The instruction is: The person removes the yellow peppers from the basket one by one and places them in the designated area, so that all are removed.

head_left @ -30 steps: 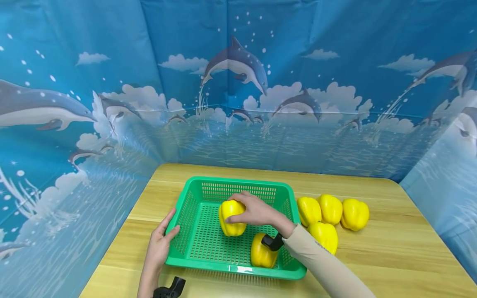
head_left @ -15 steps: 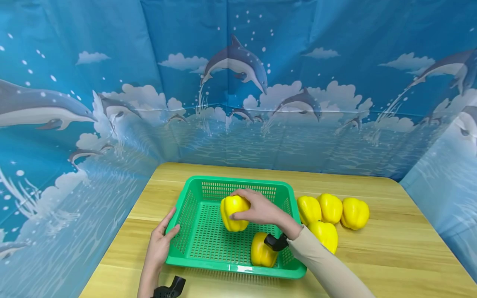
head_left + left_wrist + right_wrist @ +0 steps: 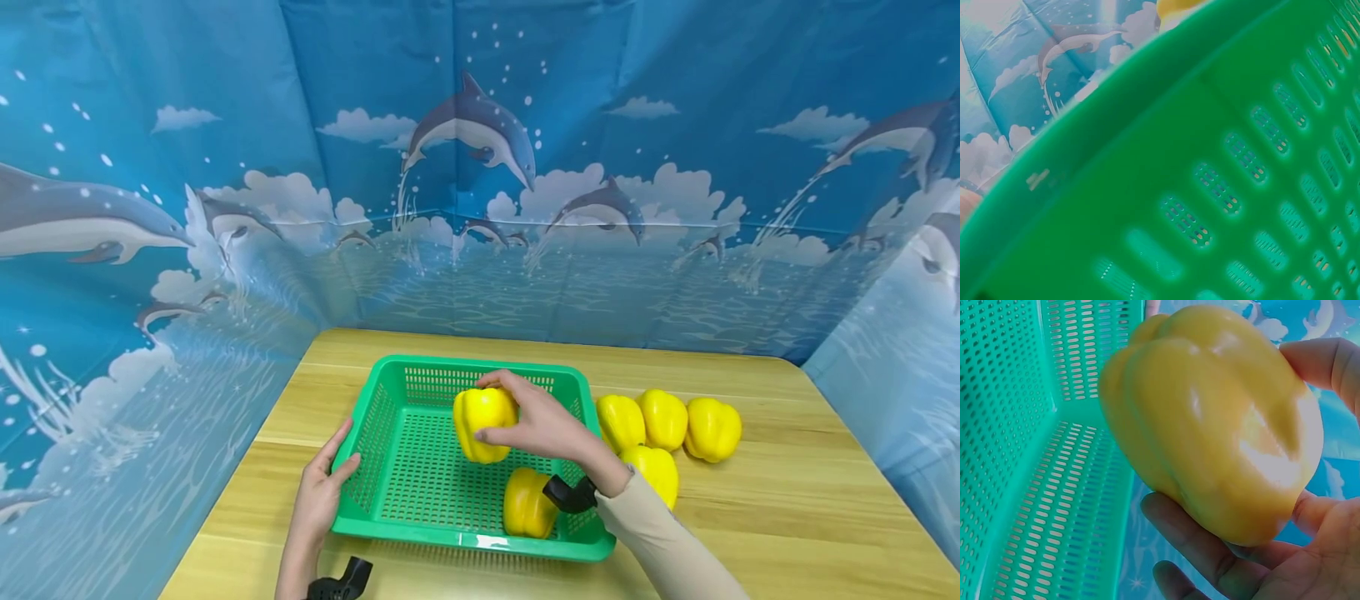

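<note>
My right hand (image 3: 543, 425) holds a yellow bell pepper (image 3: 480, 425) above the floor of a green plastic basket (image 3: 420, 492). In the right wrist view, thumb and fingers curve round this glossy bell pepper (image 3: 1210, 431). Another yellow bell pepper (image 3: 527, 504) lies in the basket's near right corner, partly behind the wrist camera. My left hand (image 3: 318, 492) holds the basket's left rim, its thumb over the edge; some of its fingers are hidden. The left wrist view is mostly filled by the slotted basket wall (image 3: 1147, 169).
Several yellow bell peppers (image 3: 714, 429) sit close together on the wooden table (image 3: 810, 500), right of the basket; the sleeve partly covers the nearest. A blue dolphin-print curtain (image 3: 480, 283) hangs behind the table and along its sides.
My right hand has raised the bell pepper a little and shifted it to the right, still over the basket. The left hand and the basket have stayed put.
</note>
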Demonstrator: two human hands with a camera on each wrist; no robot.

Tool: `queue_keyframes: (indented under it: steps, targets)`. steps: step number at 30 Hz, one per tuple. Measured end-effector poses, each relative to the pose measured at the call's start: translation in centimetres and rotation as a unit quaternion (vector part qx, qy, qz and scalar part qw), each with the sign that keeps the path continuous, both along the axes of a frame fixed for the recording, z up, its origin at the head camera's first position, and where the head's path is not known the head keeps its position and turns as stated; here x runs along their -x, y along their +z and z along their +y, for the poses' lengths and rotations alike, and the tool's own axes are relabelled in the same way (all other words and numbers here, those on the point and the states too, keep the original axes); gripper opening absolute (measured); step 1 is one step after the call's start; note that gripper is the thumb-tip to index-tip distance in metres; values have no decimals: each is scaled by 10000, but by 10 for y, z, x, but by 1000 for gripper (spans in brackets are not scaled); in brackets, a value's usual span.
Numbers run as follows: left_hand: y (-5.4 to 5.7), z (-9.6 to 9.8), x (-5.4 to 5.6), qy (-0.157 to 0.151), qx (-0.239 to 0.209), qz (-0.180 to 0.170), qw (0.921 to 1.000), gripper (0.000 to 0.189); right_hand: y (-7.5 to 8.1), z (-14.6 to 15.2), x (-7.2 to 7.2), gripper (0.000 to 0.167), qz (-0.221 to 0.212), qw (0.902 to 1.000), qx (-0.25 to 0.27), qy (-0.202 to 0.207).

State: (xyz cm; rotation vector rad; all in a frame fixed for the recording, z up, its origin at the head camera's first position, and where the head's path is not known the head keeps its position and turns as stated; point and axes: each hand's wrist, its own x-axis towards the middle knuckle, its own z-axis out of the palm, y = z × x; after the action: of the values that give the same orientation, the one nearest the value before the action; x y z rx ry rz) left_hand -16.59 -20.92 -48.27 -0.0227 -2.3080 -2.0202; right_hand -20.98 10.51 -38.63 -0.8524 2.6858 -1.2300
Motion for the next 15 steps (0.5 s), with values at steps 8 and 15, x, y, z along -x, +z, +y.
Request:
queue_keyframes:
  steps: [8, 15]
  targets:
    - [2, -1, -1, -36, 41, -29, 10000, 54, -4, 6, -6, 58, 8, 10000, 67, -31]
    - [3, 0, 0, -51, 45, -61, 10000, 54, -5, 14, -14, 53, 205, 9994, 133, -261]
